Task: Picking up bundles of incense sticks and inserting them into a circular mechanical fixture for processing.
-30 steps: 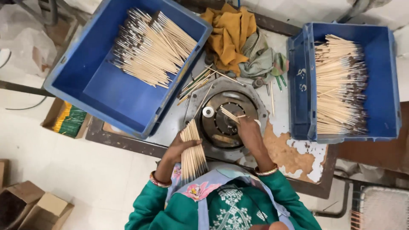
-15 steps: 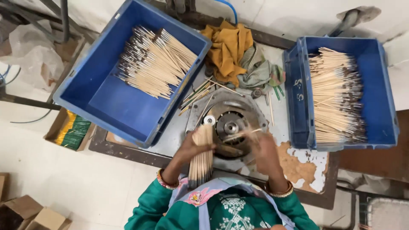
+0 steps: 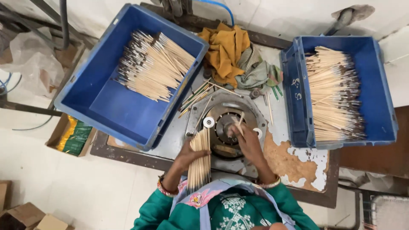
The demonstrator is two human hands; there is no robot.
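My left hand grips a bundle of thin wooden sticks, held upright against the near edge of a round metal machine plate. My right hand rests over the plate's centre and pinches a single stick that points up and away from me. Left of the plate stands a tilted blue crate with a heap of dark-tipped sticks. A second blue crate at the right holds many sticks laid in rows.
A mustard and grey pile of cloths lies behind the plate, with several loose sticks beside it. The worn table has peeling paint at its right front. Cardboard boxes and a green-and-yellow packet sit on the floor at left.
My right hand has shifted over the plate's centre and now holds one stick pointing away. The bundle in my left hand has stayed by the plate's near edge. The view has moved slightly.
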